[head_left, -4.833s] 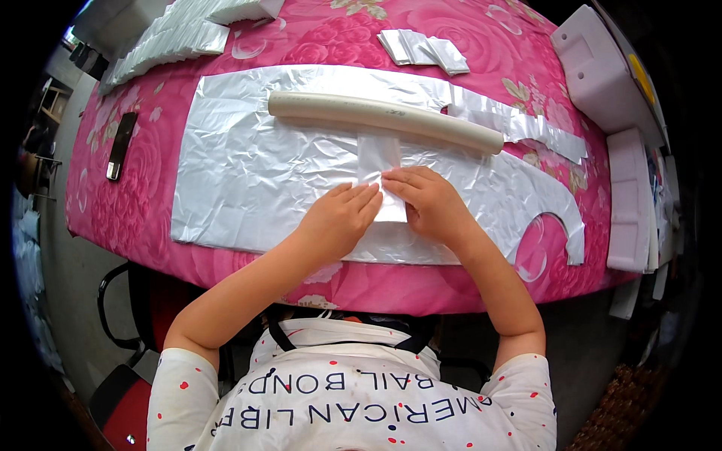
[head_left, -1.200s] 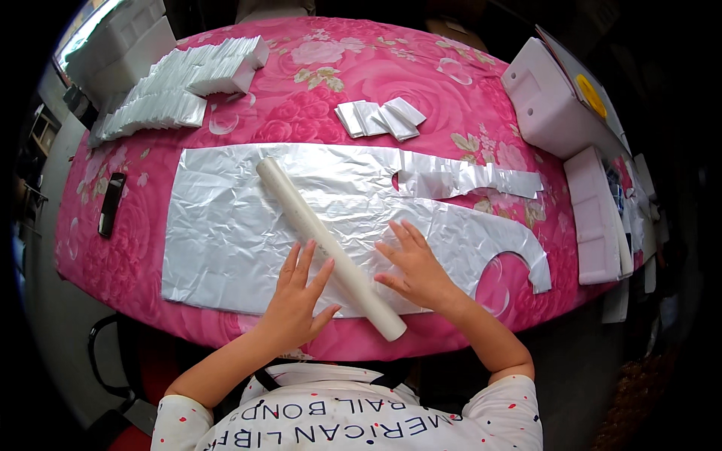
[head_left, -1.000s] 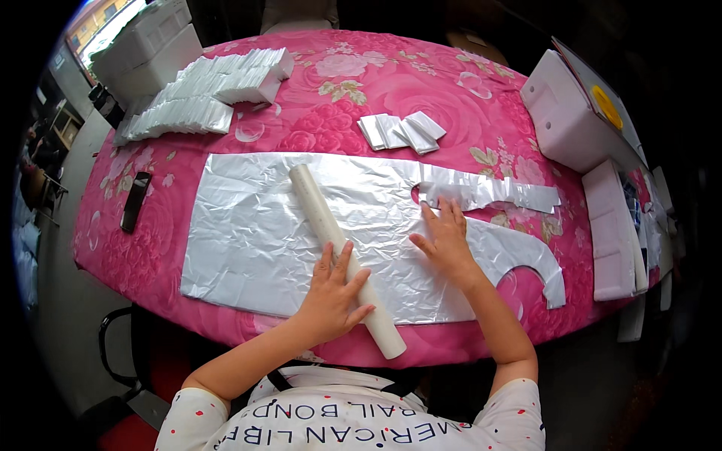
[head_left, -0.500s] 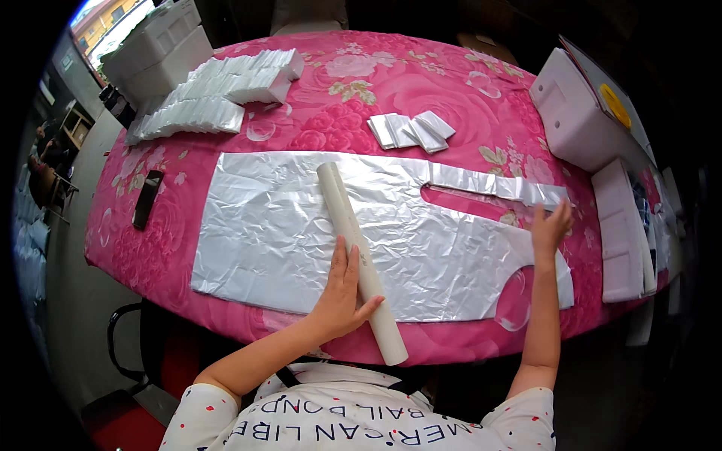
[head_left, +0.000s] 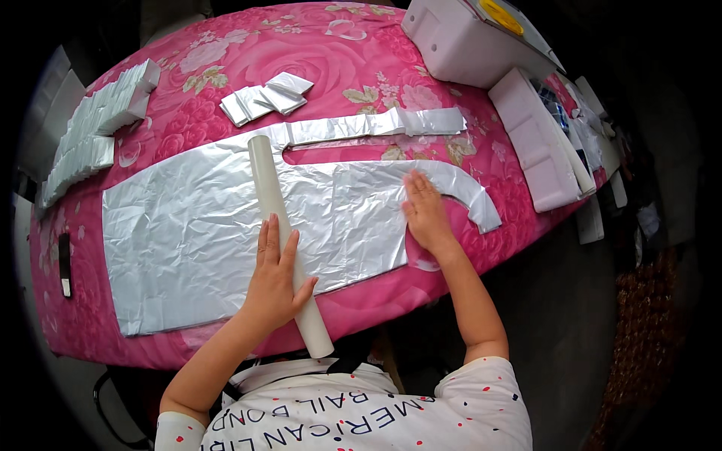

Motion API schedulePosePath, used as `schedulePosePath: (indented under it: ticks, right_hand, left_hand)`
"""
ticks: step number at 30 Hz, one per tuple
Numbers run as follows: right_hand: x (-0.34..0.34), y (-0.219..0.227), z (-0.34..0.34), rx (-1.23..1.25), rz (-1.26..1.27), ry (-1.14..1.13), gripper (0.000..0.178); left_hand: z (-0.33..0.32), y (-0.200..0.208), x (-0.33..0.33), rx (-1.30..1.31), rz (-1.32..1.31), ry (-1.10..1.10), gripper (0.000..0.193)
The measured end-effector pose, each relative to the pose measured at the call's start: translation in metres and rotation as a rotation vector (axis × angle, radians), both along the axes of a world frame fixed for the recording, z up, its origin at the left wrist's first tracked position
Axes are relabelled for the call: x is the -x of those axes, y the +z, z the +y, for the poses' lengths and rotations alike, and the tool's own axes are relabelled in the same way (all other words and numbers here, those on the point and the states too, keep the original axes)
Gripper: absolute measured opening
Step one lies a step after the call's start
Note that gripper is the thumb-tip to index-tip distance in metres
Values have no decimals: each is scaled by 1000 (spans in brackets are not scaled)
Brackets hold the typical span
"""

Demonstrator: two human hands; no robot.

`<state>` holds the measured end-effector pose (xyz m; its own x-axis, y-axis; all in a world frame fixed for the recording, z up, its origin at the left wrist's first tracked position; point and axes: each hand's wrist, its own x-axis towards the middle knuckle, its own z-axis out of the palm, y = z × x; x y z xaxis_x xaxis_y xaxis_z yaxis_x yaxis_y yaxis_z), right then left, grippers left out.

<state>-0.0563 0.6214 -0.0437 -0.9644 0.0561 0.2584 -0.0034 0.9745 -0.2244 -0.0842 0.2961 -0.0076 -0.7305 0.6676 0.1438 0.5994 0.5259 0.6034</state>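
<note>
A shiny, translucent white plastic apron [head_left: 180, 225] lies flat and wrinkled, its two straps stretching to the right. Across it, slanting toward me, is a long off-white tube [head_left: 271, 188] whose near end passes the sheet's edge. My left hand [head_left: 274, 282] rests on the tube with fingers stretched and thumb spread, not wrapped round it. Flat on the plastic by the base of the nearer, curved strap is my right hand [head_left: 427, 210], fingers extended and nothing visible in it. The farther strap [head_left: 376, 126] lies straight beyond a long slot.
A few folded plastic packets [head_left: 267, 99] sit beyond the sheet. Rows of similar packets [head_left: 98, 128] stand at far left, above a black phone-like object [head_left: 65, 263]. White foam boxes [head_left: 459, 45] and a foam lid [head_left: 534, 143] occupy the right side of the pink floral tablecloth [head_left: 361, 304].
My right hand has left the end of the farther strap and come nearer, onto the base of the curved strap. My left hand stays on the tube. The view has swung to the right.
</note>
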Motion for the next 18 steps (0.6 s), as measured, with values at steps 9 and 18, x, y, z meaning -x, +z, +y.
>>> schedulePosePath:
  ticks: [9,18]
  right_hand:
    - [-18,-9,103,-382,-41,-676,45]
    - [19,12,-56,67,-106,39,55]
  left_hand:
    - [17,7,-2,21,-5,2,61]
    - [11,6,-4,138,101,7,64]
